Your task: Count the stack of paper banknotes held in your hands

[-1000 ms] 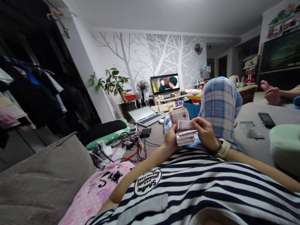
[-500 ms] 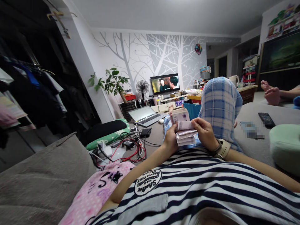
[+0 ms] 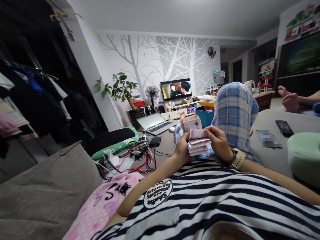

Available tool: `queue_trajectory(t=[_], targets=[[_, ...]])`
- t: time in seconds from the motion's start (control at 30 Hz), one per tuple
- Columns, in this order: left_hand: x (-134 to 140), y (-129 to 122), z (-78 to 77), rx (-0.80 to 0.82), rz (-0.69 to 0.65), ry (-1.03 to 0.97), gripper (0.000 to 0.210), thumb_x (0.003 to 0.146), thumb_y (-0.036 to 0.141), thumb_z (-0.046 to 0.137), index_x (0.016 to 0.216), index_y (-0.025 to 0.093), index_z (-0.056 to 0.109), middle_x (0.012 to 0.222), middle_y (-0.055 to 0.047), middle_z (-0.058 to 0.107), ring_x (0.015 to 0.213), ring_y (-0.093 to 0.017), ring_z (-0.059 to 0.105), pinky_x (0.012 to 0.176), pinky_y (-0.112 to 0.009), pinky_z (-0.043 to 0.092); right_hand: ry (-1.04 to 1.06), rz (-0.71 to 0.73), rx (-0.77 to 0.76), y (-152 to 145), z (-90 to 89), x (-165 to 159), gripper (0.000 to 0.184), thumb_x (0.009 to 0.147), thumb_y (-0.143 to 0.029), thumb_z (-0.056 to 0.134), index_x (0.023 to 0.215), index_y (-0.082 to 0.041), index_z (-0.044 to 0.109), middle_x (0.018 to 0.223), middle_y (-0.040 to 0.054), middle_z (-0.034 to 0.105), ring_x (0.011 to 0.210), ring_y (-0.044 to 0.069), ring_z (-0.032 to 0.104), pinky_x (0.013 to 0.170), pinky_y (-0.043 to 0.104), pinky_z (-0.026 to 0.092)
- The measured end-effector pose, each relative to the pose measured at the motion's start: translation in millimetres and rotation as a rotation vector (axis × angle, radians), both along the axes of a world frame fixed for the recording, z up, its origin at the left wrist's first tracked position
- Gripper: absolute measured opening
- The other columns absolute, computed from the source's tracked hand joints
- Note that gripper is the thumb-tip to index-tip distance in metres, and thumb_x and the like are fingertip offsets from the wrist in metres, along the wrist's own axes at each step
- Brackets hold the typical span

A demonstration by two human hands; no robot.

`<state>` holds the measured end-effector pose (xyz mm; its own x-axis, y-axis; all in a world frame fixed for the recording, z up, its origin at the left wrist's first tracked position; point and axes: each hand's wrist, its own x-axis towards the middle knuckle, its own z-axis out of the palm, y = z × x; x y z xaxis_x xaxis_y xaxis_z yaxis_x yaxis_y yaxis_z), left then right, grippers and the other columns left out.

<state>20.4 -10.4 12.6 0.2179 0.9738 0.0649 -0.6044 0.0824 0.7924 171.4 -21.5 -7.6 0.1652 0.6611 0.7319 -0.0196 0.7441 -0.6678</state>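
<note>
A thick wad of banknotes (image 3: 198,147), pale with purple print, is held above my lap in front of my striped shirt. My left hand (image 3: 182,148) is closed round the wad's left side, with notes standing up above the thumb and others folded down below it. At the right edge of the upper notes, the thumb and fingers of my right hand (image 3: 218,141) are pinched on a banknote. Behind the wad are my legs in blue checked trousers (image 3: 232,113), one knee raised.
On the left lie tangled cables (image 3: 143,160), a laptop (image 3: 155,123) and a pink blanket (image 3: 110,203). To the right are a remote control (image 3: 284,128), a blurred flat object (image 3: 268,138) and a green cushion (image 3: 303,156). Another person's bare feet (image 3: 290,100) rest beyond.
</note>
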Motion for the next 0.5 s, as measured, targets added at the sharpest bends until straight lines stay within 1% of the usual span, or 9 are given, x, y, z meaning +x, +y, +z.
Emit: queue_trajectory(t=[0.1,0.2,0.27,0.37,0.43,0.5], targets=[[0,-1,0.7,0.002,-0.008,0.006,0.041,0.102,0.039,0.071,0.129,0.010,0.079,0.103,-0.015,0.089,0.104,-0.035,0.087,0.098,-0.047,0.070,0.007,0.005,0.001,-1,1.0,0,0.063,0.085,-0.085,0.080,0.074,-0.025,0.070,0.066,-0.0011,0.055,0.064,0.018,0.048,0.061,0.033,0.041],[1,-5,3.5,-0.019,-0.004,-0.007,0.040,0.105,0.035,0.065,0.133,0.011,0.079,0.107,-0.016,0.089,0.109,-0.035,0.086,0.102,-0.048,0.070,0.025,0.007,-0.003,-1,0.7,0,0.063,0.084,-0.086,0.081,0.073,-0.025,0.071,0.064,-0.0013,0.055,0.062,0.017,0.048,0.059,0.032,0.040],[2,-8,5.6,-0.015,-0.016,-0.025,0.041,0.105,0.032,0.063,0.137,0.011,0.078,0.113,-0.017,0.089,0.114,-0.036,0.086,0.106,-0.051,0.068,0.032,0.036,-0.017,-1,-0.3,0,0.064,0.086,-0.087,0.078,0.074,-0.025,0.072,0.062,-0.0009,0.057,0.059,0.017,0.048,0.057,0.032,0.039],[4,-11,7.5,0.018,-0.026,-0.043,0.045,0.104,0.032,0.064,0.142,0.012,0.076,0.122,-0.017,0.088,0.120,-0.039,0.084,0.111,-0.056,0.066,0.019,0.100,-0.028,0,-1.8,0,0.066,0.091,-0.088,0.072,0.074,-0.024,0.072,0.065,0.0016,0.063,0.057,0.016,0.048,0.056,0.032,0.038],[4,-12,7.6,0.026,-0.012,-0.040,0.045,0.103,0.032,0.065,0.143,0.013,0.075,0.125,-0.018,0.088,0.123,-0.039,0.083,0.113,-0.057,0.065,0.004,0.098,-0.021,1,-2.2,1,0.065,0.089,-0.086,0.076,0.072,-0.024,0.069,0.066,0.0019,0.065,0.058,0.016,0.048,0.057,0.032,0.039],[3,-12,6.9,0.029,0.005,-0.028,0.045,0.102,0.032,0.069,0.142,0.013,0.075,0.127,-0.018,0.087,0.124,-0.039,0.083,0.114,-0.055,0.065,0.010,0.061,-0.019,2,-2.0,0,0.063,0.082,-0.084,0.085,0.072,-0.024,0.066,0.064,-0.0001,0.061,0.060,0.016,0.047,0.057,0.031,0.040]])
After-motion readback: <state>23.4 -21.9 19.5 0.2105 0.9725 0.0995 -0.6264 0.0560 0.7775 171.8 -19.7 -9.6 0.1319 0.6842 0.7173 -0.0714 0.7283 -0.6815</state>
